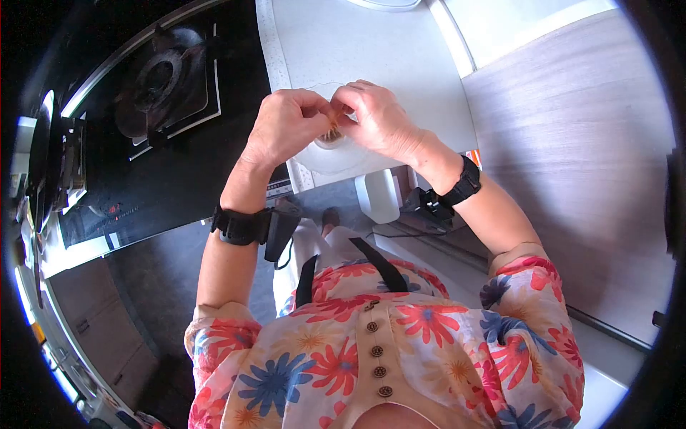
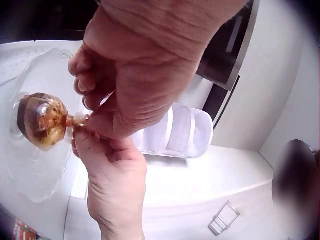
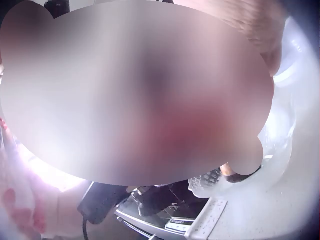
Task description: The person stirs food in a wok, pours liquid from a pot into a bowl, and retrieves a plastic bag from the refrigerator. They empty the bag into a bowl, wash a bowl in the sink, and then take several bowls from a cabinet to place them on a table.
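Note:
A small clear bag with brown and amber contents (image 2: 44, 121) bulges round in the left wrist view, its gathered neck between both hands. My left hand (image 1: 289, 127) pinches the neck from one side. My right hand (image 1: 377, 120) pinches it from the other side, the fingertips of both hands close together. Below the bag lies a clear dish with a wavy rim (image 2: 37, 192). In the head view the bag (image 1: 329, 136) shows only partly under the fingers. Most of the right wrist view is blurred, hiding the fingers there.
The black gas stove (image 1: 107, 182) is left of the white counter (image 1: 386, 53). A white ribbed plastic container (image 2: 197, 132) stands beyond the hands in the left wrist view. A pale wood-grain panel (image 1: 572, 143) borders the counter on the right.

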A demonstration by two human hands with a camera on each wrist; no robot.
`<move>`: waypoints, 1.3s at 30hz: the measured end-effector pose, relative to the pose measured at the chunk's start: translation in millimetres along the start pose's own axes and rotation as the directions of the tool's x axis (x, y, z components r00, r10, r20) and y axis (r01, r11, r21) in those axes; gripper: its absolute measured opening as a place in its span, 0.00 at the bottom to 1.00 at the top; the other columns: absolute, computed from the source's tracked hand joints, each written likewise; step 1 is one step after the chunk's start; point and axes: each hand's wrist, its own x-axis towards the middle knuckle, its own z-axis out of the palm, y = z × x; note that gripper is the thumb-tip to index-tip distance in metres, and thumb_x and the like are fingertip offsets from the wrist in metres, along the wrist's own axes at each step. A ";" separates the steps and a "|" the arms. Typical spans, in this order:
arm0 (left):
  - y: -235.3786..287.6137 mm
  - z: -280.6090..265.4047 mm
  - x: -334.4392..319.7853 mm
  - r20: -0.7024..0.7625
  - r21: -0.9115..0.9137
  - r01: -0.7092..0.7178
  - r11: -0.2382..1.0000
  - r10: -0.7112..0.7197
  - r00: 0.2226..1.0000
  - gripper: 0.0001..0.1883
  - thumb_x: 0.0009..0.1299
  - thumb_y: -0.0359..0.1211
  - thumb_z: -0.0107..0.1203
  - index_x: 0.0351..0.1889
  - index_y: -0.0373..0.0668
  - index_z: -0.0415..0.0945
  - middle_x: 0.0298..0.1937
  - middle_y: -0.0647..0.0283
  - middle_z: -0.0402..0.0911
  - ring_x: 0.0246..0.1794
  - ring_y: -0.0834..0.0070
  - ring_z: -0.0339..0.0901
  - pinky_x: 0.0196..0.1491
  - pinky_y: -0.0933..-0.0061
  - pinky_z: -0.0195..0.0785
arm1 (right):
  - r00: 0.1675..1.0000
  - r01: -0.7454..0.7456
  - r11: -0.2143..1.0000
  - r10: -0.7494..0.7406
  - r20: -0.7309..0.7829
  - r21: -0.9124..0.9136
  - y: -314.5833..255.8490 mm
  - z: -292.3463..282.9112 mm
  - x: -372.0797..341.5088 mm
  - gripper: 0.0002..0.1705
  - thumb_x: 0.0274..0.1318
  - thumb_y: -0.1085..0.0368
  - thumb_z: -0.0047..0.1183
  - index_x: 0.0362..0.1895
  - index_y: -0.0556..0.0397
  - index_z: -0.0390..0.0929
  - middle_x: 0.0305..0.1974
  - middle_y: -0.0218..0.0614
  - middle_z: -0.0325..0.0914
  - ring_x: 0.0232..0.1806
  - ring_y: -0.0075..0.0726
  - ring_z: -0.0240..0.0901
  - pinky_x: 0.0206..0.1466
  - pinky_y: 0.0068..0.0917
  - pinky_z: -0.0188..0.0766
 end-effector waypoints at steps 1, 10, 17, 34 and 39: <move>0.1 0.9 -0.3 0.000 -0.001 0.000 1.000 0.000 1.000 0.10 0.53 0.30 0.54 0.31 0.34 0.79 0.24 0.61 0.79 0.24 0.82 0.73 0.31 0.79 0.68 | 0.999 -0.007 0.998 0.009 -0.032 0.057 0.6 -0.1 -0.1 0.07 0.37 0.65 0.57 0.22 0.51 0.72 0.25 0.36 0.73 0.33 0.46 0.70 0.35 0.39 0.66; 7.7 3.8 -2.7 0.046 0.277 -0.008 0.961 -0.005 0.999 0.11 0.56 0.32 0.49 0.31 0.36 0.79 0.24 0.53 0.78 0.23 0.72 0.76 0.32 0.74 0.69 | 0.997 0.069 0.975 -0.075 -0.023 -0.211 -4.8 4.0 -4.5 0.10 0.37 0.64 0.59 0.25 0.50 0.71 0.27 0.32 0.73 0.37 0.39 0.70 0.40 0.37 0.64; 11.6 4.0 -2.1 0.059 0.295 0.095 0.951 -0.118 0.991 0.14 0.54 0.39 0.48 0.27 0.41 0.81 0.23 0.58 0.80 0.28 0.65 0.78 0.39 0.69 0.70 | 0.998 0.060 0.981 -0.060 0.009 -0.186 -6.8 3.5 -1.8 0.11 0.36 0.63 0.59 0.25 0.50 0.71 0.27 0.30 0.73 0.37 0.38 0.70 0.40 0.38 0.64; -7.6 13.3 -5.7 -0.127 0.263 -0.148 0.953 0.187 0.974 0.08 0.53 0.30 0.58 0.30 0.37 0.77 0.28 0.58 0.77 0.26 0.71 0.76 0.32 0.74 0.69 | 0.966 -0.258 0.866 0.227 0.124 0.428 -2.7 -10.2 -8.8 0.04 0.48 0.75 0.49 0.32 0.58 0.72 0.25 0.32 0.75 0.27 0.21 0.70 0.33 0.21 0.70; -3.8 20.8 -9.6 -0.215 0.504 -0.170 0.847 0.313 0.925 0.04 0.53 0.29 0.55 0.24 0.40 0.74 0.26 0.60 0.74 0.25 0.65 0.75 0.30 0.70 0.70 | 0.956 -0.282 0.896 0.232 0.178 0.343 1.0 -8.5 -8.5 0.04 0.48 0.75 0.49 0.32 0.59 0.72 0.25 0.34 0.76 0.27 0.22 0.71 0.33 0.22 0.69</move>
